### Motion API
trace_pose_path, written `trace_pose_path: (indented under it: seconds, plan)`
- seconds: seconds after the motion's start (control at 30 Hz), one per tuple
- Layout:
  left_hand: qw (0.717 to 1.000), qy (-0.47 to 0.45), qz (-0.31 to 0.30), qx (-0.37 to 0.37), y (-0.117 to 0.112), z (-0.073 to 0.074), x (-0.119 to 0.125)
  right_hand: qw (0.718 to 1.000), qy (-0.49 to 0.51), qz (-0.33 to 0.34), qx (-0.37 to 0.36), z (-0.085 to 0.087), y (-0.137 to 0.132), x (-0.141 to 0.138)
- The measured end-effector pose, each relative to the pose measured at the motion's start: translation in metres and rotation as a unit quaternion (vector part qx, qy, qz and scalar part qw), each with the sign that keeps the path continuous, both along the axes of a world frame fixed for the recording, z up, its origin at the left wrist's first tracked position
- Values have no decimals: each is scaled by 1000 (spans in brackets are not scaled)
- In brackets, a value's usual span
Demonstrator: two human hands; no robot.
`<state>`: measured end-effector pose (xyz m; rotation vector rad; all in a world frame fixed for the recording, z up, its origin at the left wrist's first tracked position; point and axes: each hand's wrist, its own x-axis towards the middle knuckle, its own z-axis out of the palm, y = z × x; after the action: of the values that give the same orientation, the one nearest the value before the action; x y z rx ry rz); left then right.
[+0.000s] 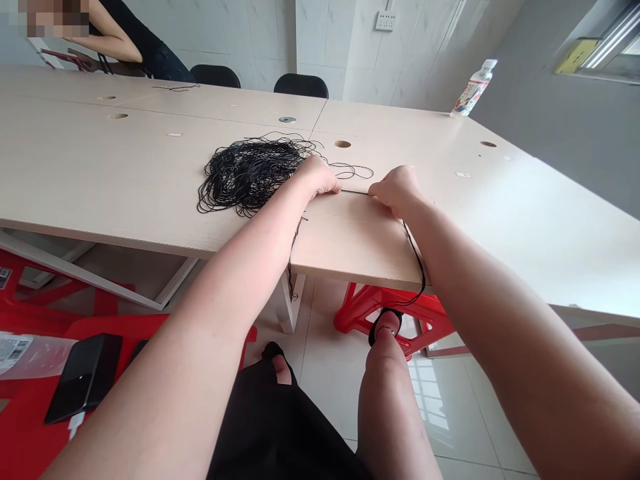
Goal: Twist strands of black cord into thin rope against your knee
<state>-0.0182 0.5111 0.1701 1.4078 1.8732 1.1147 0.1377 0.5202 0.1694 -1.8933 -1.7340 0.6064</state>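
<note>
A tangled heap of black cord (250,175) lies on the pale wooden table (125,180), left of my hands. My left hand (317,177) is closed, pinching a strand at the heap's right edge. My right hand (397,190) is closed too, pinching the same strand. A short taut length of black cord (355,192) runs straight between the two hands. From my right hand the cord drops over the table's front edge and loops down toward my foot (385,327). Another strand hangs off the edge below my left hand.
A plastic bottle (474,88) stands at the table's far right. Another person sits at the far left end, hands on a dark object. Two black chair backs (300,85) stand behind the table. Red plastic stools (390,307) are underneath; a black phone (83,377) lies on one at left.
</note>
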Motion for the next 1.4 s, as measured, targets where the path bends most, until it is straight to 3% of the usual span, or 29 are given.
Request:
trace_pose_path:
  seconds: [0.1, 0.23, 0.33, 0.43, 0.57, 0.7, 0.8, 1.03, 1.2, 1.3, 1.4]
  plan:
    - [997, 70, 3, -31, -4, 2, 3, 1000, -4, 16, 21, 0, 0, 1]
    - [998, 27, -45, -41, -38, 19, 0, 994, 76, 75, 34, 16, -34, 15]
    - [985, -45, -162, -21, -97, 33, 2, 978, 163, 119, 59, 32, -91, 35]
    - [947, -193, -254, -34, -173, 36, 19, 949, 235, 201, 59, 37, -157, 54]
    - [922, -291, -256, 4, -254, 23, 57, 905, 305, 297, 9, 30, -227, 70]
    - [920, -351, -174, 6, -300, 13, 83, 893, 341, 292, -21, 23, -270, 83]
    - [932, -335, -135, 12, -321, 15, 91, 895, 336, 292, -21, 20, -291, 95]
    - [967, -166, -176, 77, -345, 18, 105, 887, 343, 305, -50, 20, -319, 115]
    - [972, -11, -134, 193, -355, 20, 120, 902, 320, 289, -19, 23, -329, 122]
    - [973, -34, -128, 186, -360, 21, 125, 906, 301, 296, 5, 26, -333, 125]
    - [971, -149, -137, 125, -361, 19, 127, 905, 300, 301, 11, 30, -337, 127]
